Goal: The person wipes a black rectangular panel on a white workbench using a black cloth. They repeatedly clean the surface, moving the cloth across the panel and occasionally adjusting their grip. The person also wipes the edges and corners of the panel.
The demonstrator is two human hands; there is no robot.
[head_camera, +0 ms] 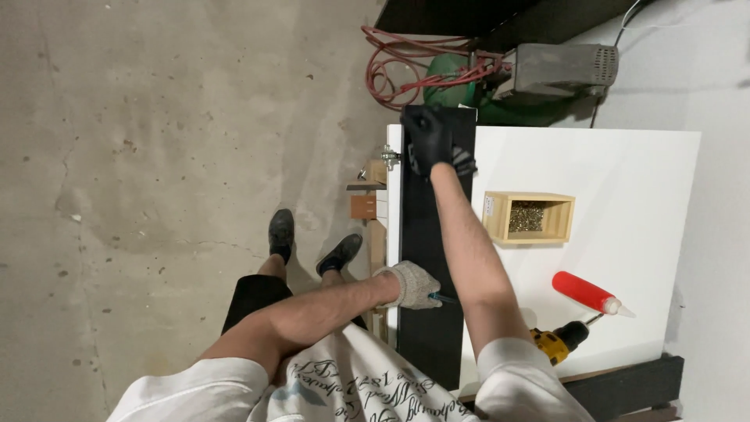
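We're looking straight down here, bare concrete floor [156, 156] on the left, our two dark shoes [308, 241] planted right beside the white desk [625, 195]. Left hand [412, 286], in a light knit glove, is at the near part of the long black panel [430, 328] that lies along the desk's left edge; its grip is pressed together around a thin dark tool [447, 298], prob. a pencil or small driver, tip on the panel. Can't tell which. Right hand [428, 141], black glove, reaches to the far end of that panel, fingers curled down over the end edge, grip clamped on the board itself. A small metal hinge [390, 156] shows at the desk's edge just left of that hand, w/ some wood blocks [367, 199] below it. On handling: the panel looks stiff, flat and smooth-faced, likely moderately heavy for its length, so we'd judge it slippery on the face and better held by the edges or ends, as the right hand does now. Further right, a small open wooden box [529, 217] w/ brassy screws inside, well apart from the panel. Then a red squeeze bottle [590, 294] lying on its side, and a yellow-black drill [558, 342] near the desk's close edge. Up top, a red hose [398, 70] coiled by a green compressor [457, 86].
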